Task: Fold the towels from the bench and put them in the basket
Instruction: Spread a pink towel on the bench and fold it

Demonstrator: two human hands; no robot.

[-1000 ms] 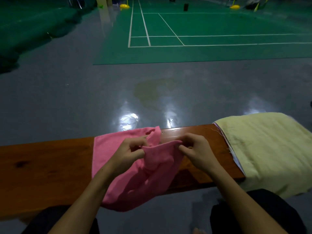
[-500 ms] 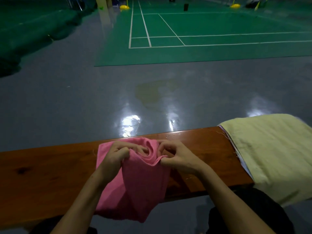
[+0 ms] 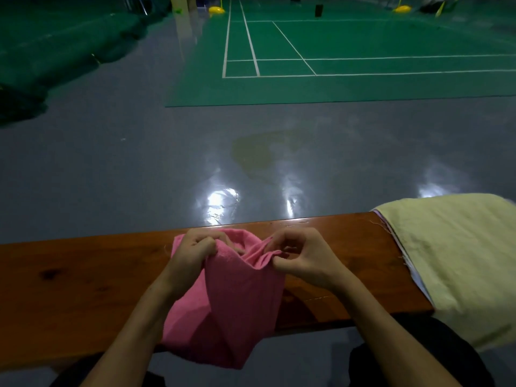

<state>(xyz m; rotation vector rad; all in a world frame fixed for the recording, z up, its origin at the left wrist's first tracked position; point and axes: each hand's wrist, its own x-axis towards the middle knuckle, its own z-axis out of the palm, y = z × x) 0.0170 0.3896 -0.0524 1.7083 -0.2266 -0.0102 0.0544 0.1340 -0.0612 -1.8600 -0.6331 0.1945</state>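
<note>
A pink towel (image 3: 234,300) lies bunched on the wooden bench (image 3: 69,289), its lower part hanging over the near edge. My left hand (image 3: 192,252) grips the towel's upper edge on the left with curled fingers. My right hand (image 3: 301,255) pinches the upper edge on the right between thumb and fingers. The cloth sags in a fold between the two hands. A pale yellow towel (image 3: 458,261) is draped over the bench's right end, with a white layer showing under its left edge. No basket is in view.
Beyond the bench stretches a shiny grey floor (image 3: 139,163), then a green court (image 3: 349,57) with white lines. Dark green netting (image 3: 42,51) is piled at the far left. My dark-clothed knees sit below the bench's near edge.
Both hands drew together at the towel's top edge, gathering the pink cloth into a narrower bunch. In the latest half second they moved a little apart, and the towel hangs lower.
</note>
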